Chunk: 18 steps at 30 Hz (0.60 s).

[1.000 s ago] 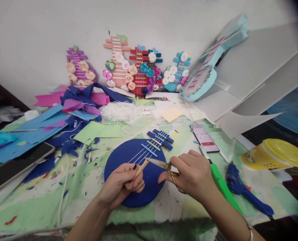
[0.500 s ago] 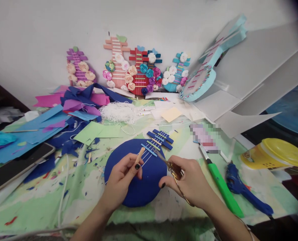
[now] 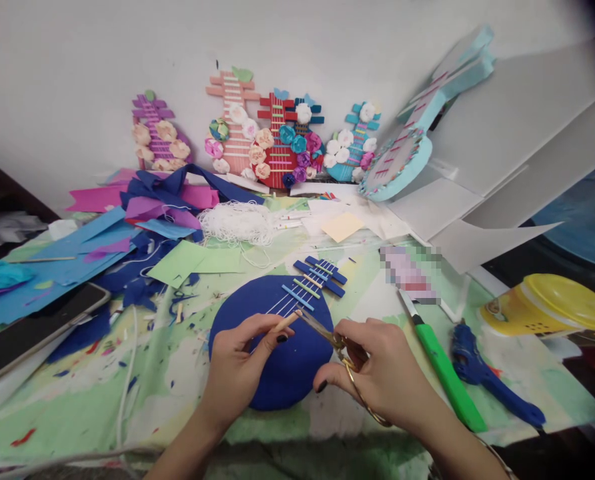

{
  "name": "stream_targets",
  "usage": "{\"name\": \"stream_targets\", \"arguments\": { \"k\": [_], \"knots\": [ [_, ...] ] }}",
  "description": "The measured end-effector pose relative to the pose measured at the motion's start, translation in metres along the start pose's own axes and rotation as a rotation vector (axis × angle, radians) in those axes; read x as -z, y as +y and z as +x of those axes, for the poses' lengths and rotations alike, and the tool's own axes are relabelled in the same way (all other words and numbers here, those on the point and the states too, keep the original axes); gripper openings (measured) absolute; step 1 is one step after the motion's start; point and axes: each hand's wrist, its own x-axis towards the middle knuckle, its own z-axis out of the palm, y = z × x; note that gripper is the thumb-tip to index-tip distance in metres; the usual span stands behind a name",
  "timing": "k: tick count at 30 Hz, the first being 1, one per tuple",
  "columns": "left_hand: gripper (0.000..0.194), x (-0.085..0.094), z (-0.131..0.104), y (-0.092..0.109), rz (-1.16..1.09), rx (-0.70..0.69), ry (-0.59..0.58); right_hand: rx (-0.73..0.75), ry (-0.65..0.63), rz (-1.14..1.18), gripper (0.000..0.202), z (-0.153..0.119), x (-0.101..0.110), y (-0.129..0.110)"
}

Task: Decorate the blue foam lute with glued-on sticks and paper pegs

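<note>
My left hand (image 3: 250,350) pinches a thin cream-coloured strip (image 3: 286,321) between thumb and fingers, its free end pointing right. Gold-handled scissors (image 3: 340,347) are in my right hand (image 3: 377,363), their blade tips at the strip's end; I cannot tell whether they touch it. Beneath both hands lies a dark blue lute-shaped craft piece (image 3: 287,383) with white strings and several coloured crossbars (image 3: 297,297) on its neck, which points to the upper right. My left hand covers part of its round body.
A green-handled knife (image 3: 447,373), a blue glue gun (image 3: 492,377) and a yellow tub (image 3: 542,307) are on the right. White string (image 3: 237,223) and coloured paper (image 3: 197,260) lie behind, a phone (image 3: 32,333) at left. Decorated lutes (image 3: 277,147) lean on the wall.
My left hand has tipped the strip from nearly upright to slanting right. Its end has come to the scissor tips, and the scissors have shifted slightly downward.
</note>
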Motion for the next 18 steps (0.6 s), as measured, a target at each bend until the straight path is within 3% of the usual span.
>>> {"name": "stream_targets", "arguments": {
  "k": [18],
  "knots": [
    [0.013,0.0000,0.0005,0.0024,0.026,-0.003,-0.011,0.251,0.237,-0.207,0.057,-0.0002,0.0009,0.0004]
  ]
}}
